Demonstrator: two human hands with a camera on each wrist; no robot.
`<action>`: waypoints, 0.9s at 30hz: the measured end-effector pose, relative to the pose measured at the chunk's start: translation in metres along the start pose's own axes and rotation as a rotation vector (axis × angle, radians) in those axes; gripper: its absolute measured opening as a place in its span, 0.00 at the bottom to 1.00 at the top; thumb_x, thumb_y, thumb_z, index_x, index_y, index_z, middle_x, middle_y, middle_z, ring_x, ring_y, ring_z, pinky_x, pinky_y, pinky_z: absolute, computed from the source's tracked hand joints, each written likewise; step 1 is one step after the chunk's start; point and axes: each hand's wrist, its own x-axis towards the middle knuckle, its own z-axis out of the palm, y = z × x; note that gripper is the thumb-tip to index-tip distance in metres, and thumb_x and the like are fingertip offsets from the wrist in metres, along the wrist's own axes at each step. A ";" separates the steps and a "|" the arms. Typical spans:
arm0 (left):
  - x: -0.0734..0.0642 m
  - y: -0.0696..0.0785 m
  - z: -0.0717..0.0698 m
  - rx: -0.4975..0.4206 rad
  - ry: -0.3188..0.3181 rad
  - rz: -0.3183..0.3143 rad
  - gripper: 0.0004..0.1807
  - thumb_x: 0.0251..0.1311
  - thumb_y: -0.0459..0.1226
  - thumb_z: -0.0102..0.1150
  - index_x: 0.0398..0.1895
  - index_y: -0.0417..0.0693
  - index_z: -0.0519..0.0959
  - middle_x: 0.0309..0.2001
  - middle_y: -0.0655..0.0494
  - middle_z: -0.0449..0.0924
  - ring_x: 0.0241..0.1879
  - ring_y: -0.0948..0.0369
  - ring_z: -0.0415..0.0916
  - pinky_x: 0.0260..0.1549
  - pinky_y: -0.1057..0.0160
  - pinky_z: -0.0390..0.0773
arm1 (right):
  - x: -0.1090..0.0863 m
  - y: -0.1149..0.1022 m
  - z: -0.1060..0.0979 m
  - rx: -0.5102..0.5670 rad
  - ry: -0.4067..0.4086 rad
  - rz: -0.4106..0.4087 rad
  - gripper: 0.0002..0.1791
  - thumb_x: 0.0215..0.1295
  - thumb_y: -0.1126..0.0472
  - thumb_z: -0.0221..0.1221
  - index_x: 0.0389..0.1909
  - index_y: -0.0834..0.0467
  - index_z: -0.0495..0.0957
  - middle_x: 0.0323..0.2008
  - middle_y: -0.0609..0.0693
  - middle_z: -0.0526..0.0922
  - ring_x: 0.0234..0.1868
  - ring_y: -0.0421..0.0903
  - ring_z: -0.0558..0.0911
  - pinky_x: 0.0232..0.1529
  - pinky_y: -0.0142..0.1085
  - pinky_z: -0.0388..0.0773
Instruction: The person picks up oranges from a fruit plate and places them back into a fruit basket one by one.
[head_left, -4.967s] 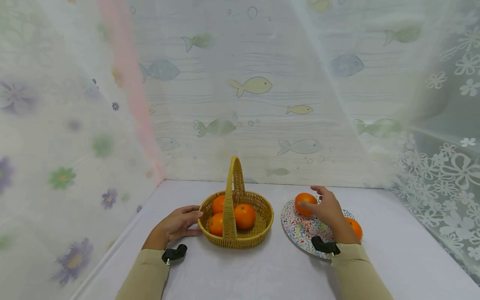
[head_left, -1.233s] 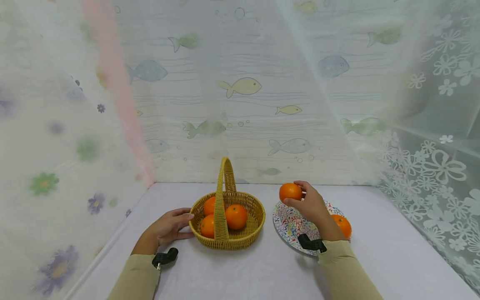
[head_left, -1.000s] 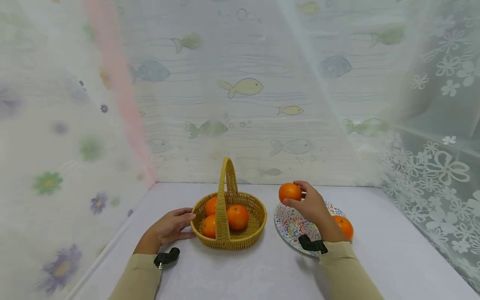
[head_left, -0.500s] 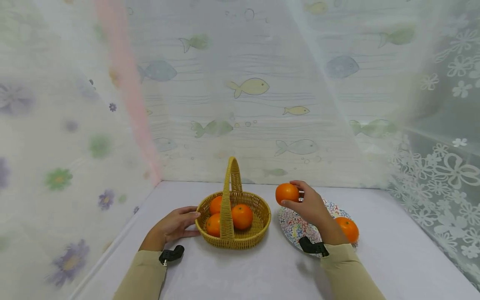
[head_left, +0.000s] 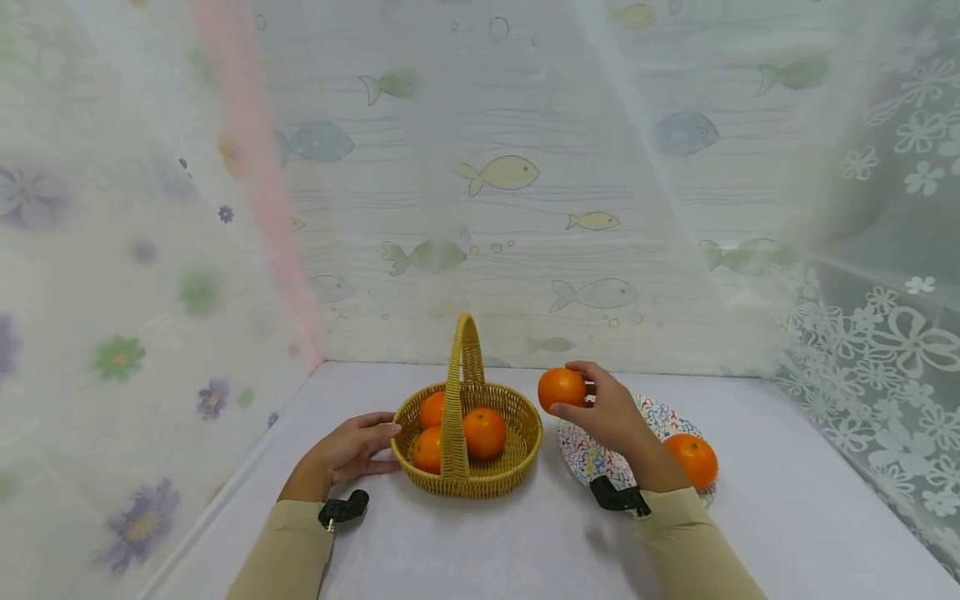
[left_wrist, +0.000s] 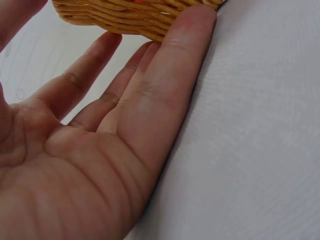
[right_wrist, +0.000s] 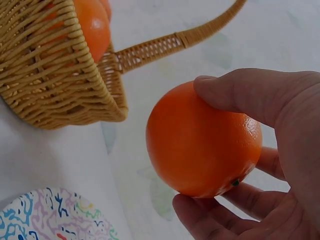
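Note:
My right hand (head_left: 617, 422) holds an orange (head_left: 560, 390) between thumb and fingers, raised just right of the basket and over the plate's left edge. In the right wrist view this orange (right_wrist: 200, 142) shows whole, thumb on one side and fingertips on the other. A yellow wicker basket (head_left: 491, 486) with a tall handle stands at the centre, several oranges inside. My left hand (head_left: 348, 452) rests against its left side, fingers extended; in the left wrist view the fingertips meet the woven wall (left_wrist: 120, 20). Another orange (head_left: 692, 461) sits on the right of the patterned plate (head_left: 588, 457).
A white cloth (head_left: 465, 554) covers the table. Behind it hangs a curtain (head_left: 510, 250) printed with fish, with flowered sheer curtains at both sides. The basket's handle (head_left: 455, 400) arches high over its opening.
Five seconds ago the orange was on the plate, with the right hand at it. It has been lifted and carried left toward the basket. The left hand has stayed at the basket.

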 end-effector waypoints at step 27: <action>0.001 0.000 -0.001 -0.010 0.002 -0.009 0.37 0.73 0.41 0.62 0.78 0.40 0.59 0.72 0.46 0.69 0.64 0.54 0.76 0.57 0.41 0.82 | -0.007 -0.026 0.018 -0.003 0.011 -0.072 0.42 0.56 0.44 0.76 0.70 0.48 0.71 0.63 0.54 0.80 0.58 0.56 0.82 0.52 0.49 0.87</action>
